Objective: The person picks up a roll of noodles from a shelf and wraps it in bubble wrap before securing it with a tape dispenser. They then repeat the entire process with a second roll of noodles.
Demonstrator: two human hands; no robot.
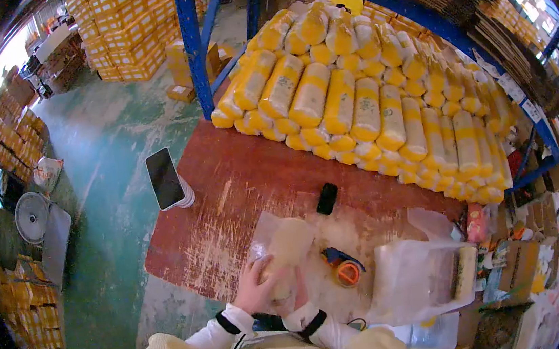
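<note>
A clear plastic bag with a pale beige filling [290, 240] lies at the near edge of the red worn tabletop. My left hand [254, 287] grips its near left side, fingers curled over the plastic. On the opposite side, my right hand [301, 293] is closed against the bag's near end, its fingers partly hidden. An orange and dark blue tool, possibly a tape dispenser [345, 268], rests just right of the bag. Farther back lies a small black object [326, 199].
Yellow-and-white wrapped rolls [342, 100] are piled at the back under a blue metal rack [193, 54]. A dark-screened device [165, 178] stands at the table's left edge. Clear plastic sheeting [409, 276] lies at right. A fan [32, 218] and stacked cartons are on the left.
</note>
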